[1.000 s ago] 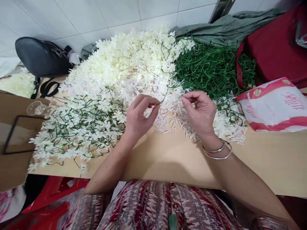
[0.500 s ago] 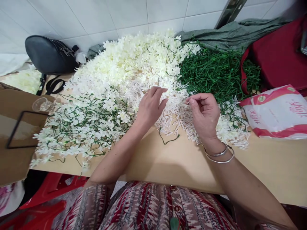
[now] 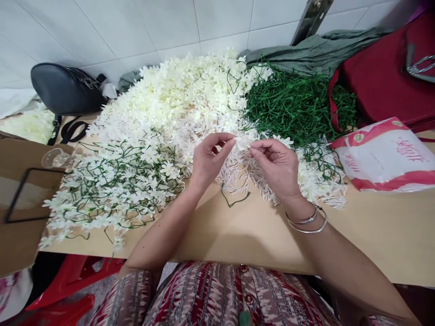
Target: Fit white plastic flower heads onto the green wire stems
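My left hand (image 3: 211,159) pinches a white artificial flower (image 3: 242,142) between thumb and fingertips, over the middle of the table. Close on its right, my right hand (image 3: 277,168) is closed in a pinch at the flower's edge; whatever lies in those fingertips is too small to make out. Beneath both hands spreads a heap of thin white stamen-like sticks (image 3: 234,176). Loose cream-white flower heads (image 3: 190,86) are piled behind them. Green plastic stems (image 3: 288,106) form a heap to the right. White flowers on green stems (image 3: 118,181) lie at the left.
A single green stem (image 3: 233,204) lies near the table's front. A pink-and-white plastic packet (image 3: 384,156) and a red bag (image 3: 380,72) are at the right. On the left are a black bag (image 3: 66,90), a clear cup (image 3: 56,158) and a cardboard box (image 3: 20,181).
My left hand has closed its spread fingers on a white flower. My right hand has moved left, bringing its fingertips close to that flower. The whole view has shifted slightly.
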The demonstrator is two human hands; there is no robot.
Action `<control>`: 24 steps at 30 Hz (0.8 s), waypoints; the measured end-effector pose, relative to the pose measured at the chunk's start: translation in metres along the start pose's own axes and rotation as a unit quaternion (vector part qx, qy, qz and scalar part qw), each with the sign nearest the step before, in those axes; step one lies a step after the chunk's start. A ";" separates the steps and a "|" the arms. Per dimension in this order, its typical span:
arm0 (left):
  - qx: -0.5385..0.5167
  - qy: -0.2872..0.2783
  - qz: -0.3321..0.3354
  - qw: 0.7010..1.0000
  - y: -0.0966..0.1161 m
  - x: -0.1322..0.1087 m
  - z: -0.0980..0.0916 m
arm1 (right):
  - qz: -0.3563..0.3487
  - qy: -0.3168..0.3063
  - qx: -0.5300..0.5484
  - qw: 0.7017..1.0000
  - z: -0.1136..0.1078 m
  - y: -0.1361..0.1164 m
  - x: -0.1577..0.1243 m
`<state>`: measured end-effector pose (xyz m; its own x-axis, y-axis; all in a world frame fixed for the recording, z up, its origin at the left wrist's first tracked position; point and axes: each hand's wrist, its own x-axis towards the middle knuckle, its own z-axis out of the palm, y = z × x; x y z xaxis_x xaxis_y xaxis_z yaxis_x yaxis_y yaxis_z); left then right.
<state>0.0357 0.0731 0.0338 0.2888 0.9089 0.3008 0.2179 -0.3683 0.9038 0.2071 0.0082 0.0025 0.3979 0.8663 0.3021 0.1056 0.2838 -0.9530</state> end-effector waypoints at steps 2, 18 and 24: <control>-0.107 -0.032 -0.075 0.991 0.002 -0.008 0.003 | -0.008 0.001 -0.008 1.000 0.001 -0.005 -0.002; -0.167 -0.062 -0.101 0.979 -0.003 -0.021 0.015 | -0.027 -0.031 -0.056 0.998 0.005 -0.017 -0.009; -0.197 -0.107 -0.134 0.965 0.000 -0.018 0.010 | -0.055 -0.022 -0.112 0.992 0.003 -0.023 -0.011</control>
<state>0.0394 0.0550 0.0255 0.4673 0.8840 0.0089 -0.0483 0.0155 0.9987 0.1977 -0.0062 0.0208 0.3329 0.8535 0.4009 0.3479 0.2840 -0.8935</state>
